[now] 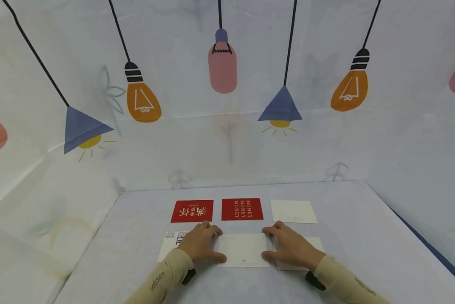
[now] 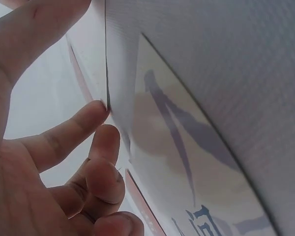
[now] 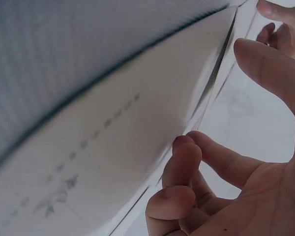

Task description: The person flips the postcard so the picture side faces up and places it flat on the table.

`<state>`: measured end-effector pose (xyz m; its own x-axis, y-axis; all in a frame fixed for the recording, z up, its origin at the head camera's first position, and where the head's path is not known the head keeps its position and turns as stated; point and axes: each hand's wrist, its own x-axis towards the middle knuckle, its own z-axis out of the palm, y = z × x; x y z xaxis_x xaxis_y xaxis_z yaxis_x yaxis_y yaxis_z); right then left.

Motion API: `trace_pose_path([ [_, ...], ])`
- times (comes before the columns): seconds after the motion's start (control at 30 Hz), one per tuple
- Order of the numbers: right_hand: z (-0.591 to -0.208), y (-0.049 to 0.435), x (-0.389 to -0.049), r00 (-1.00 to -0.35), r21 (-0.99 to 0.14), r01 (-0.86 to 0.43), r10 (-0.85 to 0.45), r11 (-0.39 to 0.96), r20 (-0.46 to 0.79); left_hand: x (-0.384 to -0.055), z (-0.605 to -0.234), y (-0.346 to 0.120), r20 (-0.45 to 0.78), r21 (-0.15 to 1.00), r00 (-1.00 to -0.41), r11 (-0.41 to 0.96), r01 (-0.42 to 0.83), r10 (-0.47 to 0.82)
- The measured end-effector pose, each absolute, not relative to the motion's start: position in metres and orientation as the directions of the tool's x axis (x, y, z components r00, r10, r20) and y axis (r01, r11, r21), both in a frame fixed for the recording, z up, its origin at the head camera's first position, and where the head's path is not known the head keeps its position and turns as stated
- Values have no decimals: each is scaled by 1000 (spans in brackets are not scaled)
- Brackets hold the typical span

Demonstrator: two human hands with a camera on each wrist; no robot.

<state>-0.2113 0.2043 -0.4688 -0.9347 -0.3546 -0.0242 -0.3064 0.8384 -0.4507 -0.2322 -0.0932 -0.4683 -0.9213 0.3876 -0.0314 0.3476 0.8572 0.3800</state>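
Observation:
A blank cream card [image 1: 243,249] lies in the middle of the front row, with small print near its lower edge. My left hand [image 1: 201,244] holds it at the left, thumb and index fingertip at the two corners. At the opposite end, my right hand [image 1: 292,245] spans the short edge between thumb and index finger. Under the left hand is a white card with dark characters [image 2: 187,147], partly hidden. Another cream card [image 3: 128,132], with a dashed line and a small drawing, lies beneath the right hand.
Behind the hands runs a back row: a red card with white characters [image 1: 192,211], a red card printed MONEY [image 1: 242,209] and a plain cream card [image 1: 293,211]. The white tabletop [image 1: 368,253] meets a sheet wall [image 1: 231,147] printed with lamps.

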Motion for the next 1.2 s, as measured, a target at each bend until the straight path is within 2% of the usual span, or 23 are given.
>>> trace_pose_path([
  [0.4, -467, 201, -209, -942, -465, -294, -334, 835, -5, -229, -464, -92, -26, 392, -920, 851, 349, 390],
  [0.57, -467, 200, -208, -946, -461, -292, -324, 838, 11, -226, -462, -92, -30, 434, -931, 844, 315, 363],
  [0.77, -465, 199, -204, -951, -474, -283, -309, 834, 23, -223, -462, -98, -34, 549, -944, 796, 257, 328],
  [1.03, -463, 199, -200, -960, -545, -259, -274, 797, 55, -217, -462, -100, -173, 781, -918, 617, 94, 358],
  [1.2, -463, 197, -198, -963, -596, -252, -256, 762, 80, -217, -463, -100, -180, 827, -910, 559, 66, 373],
])
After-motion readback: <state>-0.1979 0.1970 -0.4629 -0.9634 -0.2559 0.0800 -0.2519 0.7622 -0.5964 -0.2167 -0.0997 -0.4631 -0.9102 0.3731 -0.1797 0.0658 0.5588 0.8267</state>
